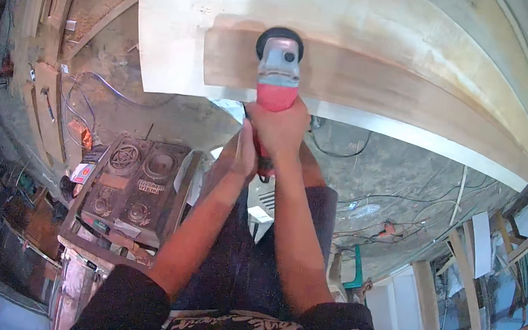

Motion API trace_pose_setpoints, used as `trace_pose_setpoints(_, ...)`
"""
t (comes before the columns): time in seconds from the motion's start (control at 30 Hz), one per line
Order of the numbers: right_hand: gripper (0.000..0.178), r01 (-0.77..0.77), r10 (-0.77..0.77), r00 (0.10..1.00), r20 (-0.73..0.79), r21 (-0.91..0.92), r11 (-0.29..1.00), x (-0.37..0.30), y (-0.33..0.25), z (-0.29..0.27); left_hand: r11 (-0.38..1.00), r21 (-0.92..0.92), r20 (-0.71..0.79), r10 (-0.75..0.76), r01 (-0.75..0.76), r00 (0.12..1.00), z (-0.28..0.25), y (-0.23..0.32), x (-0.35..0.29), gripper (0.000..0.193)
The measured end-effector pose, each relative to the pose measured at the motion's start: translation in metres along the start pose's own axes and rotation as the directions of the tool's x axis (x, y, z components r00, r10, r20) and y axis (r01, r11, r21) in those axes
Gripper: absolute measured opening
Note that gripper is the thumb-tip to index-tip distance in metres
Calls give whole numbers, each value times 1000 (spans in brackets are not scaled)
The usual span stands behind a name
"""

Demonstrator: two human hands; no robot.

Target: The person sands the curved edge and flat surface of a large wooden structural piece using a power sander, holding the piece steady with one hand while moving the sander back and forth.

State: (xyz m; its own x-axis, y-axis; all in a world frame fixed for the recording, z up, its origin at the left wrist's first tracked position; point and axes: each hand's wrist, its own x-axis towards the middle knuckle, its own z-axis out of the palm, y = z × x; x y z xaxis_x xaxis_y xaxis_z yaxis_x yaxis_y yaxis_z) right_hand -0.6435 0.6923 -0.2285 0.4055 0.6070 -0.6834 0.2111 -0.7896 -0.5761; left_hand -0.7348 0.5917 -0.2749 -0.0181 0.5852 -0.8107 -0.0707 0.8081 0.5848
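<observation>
I hold a red angle grinder [276,94] with a silver gear head over a wooden board. Its round black disc [269,40] lies against the brown wood strip [368,76], which rests on a larger pale wood sheet [170,19]. My right hand [285,128] is wrapped around the red body just behind the gear head. Close to my body, my left hand [249,149] grips the grinder's left side, with its fingertips partly hidden. Both forearms reach forward from below, and the grinder's rear end shows between the wrists.
To the left stands a dusty speaker box [144,180] on a wooden stand. Timber strips [45,109] lie at the far left. Cables [338,155] run over the dusty floor on both sides. At right are leaning boards [425,322] and a green plastic piece [357,268].
</observation>
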Motion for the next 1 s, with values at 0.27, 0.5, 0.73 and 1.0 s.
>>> trace_pose_setpoints(0.27, 57, -13, 13, 999, -49, 14, 1000, -2, -5, 43, 798, 516, 4, 362, -312, 932, -25, 12, 30, 54)
trace_pose_setpoints(0.5, 49, -84, 80, 996, -48, -76, 994, 11, 11, 39, 728, 643, 10, 305, -239, 952, -17, -1, 33, 50)
trace_pose_setpoints(0.73, 51, -80, 75, 995, -60, -82, 993, 26, 18, 11, 744, 595, 73, 327, -305, 942, 9, -19, 41, 37)
trace_pose_setpoints(1.0, 43, -105, 104, 989, -102, -11, 994, 36, 39, -25, 910, 371, -35, 215, -187, 976, 49, -29, 31, 54)
